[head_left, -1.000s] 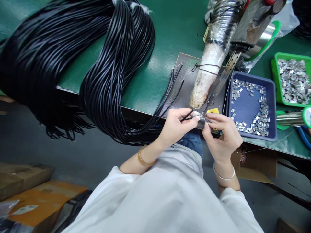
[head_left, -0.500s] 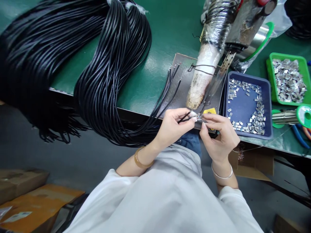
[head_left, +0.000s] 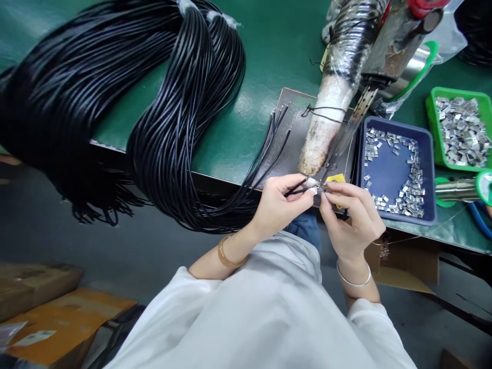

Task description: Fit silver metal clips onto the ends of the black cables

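Observation:
My left hand (head_left: 286,200) is closed in a pinch on a black cable (head_left: 295,190), whose end points toward my right fingertips. A white pad or fingertip cover shows at its fingers. My right hand (head_left: 351,210) is also closed, its thumb and fingers pinched near a small shiny metal piece at the cable end. Thin solder wire (head_left: 407,238) runs from a spool to behind this hand and seems to pass through its fingers. Just beyond both hands, a soldering iron (head_left: 363,105) with a perforated barrel slants down toward them, beside a white wrapped tube (head_left: 321,125).
Large bundles of black cable (head_left: 169,123) hang over the bench edge at left. To the right stand a blue tray (head_left: 388,171) and a green tray (head_left: 433,123) of small metal connector shells. The solder spool (head_left: 457,189) lies beside them. Cardboard boxes (head_left: 34,287) are below.
The whole view has shifted slightly, so things appear a little right and lower. Both hands keep the same pinching grips, with fingertips close together at the cable end.

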Demonstrator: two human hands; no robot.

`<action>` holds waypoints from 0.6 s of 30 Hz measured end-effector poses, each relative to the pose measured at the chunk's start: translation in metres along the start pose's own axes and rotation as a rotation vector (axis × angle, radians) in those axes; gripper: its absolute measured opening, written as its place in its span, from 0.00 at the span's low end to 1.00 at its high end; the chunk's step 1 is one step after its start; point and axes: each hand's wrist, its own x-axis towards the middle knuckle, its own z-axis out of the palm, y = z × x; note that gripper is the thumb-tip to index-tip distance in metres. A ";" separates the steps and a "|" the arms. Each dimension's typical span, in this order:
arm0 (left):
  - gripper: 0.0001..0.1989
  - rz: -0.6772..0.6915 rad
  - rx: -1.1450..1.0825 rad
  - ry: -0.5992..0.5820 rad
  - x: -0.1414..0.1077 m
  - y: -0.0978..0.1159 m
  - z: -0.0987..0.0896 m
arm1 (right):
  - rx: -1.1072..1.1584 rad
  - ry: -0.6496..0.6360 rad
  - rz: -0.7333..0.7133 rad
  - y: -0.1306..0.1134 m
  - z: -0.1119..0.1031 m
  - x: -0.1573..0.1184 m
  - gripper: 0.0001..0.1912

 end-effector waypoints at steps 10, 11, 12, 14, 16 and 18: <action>0.07 -0.061 -0.051 -0.030 0.005 -0.004 -0.001 | 0.014 -0.032 0.008 0.002 -0.002 -0.002 0.09; 0.07 -0.057 -0.047 -0.035 0.004 -0.004 0.000 | 0.016 -0.026 0.008 0.002 -0.001 -0.002 0.09; 0.07 -0.048 -0.039 -0.036 0.004 -0.004 0.000 | 0.015 -0.020 0.008 0.003 -0.001 -0.001 0.09; 0.07 -0.016 -0.012 -0.029 0.003 -0.003 0.000 | 0.008 -0.010 0.008 0.002 -0.001 0.000 0.10; 0.07 0.032 0.012 -0.023 0.002 -0.002 0.000 | -0.004 -0.004 0.007 0.001 -0.001 0.001 0.11; 0.06 0.074 0.022 -0.032 0.002 0.000 0.000 | -0.014 -0.010 0.002 0.000 -0.001 0.002 0.12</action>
